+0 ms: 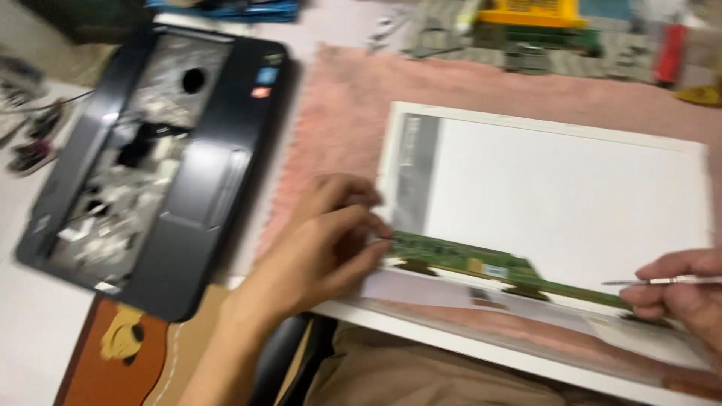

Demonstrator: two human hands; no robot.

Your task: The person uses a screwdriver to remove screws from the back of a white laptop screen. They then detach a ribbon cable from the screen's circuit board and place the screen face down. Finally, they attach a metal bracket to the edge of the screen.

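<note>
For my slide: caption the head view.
Left hand pinches a green circuit strip on a white screen panel; right hand holds tweezers.

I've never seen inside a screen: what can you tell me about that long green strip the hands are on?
The green circuit strip is long, narrow and flat, with small dark parts, blurred here. It runs slantwise along the near edge of the white panel. The left hand pinches its left end; the right hand, holding a thin metal tool, rests by its right end.

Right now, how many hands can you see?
2: the bare left hand pinches the long green circuit strip's left end; the bare right hand holds a thin metal tool at right.
</note>
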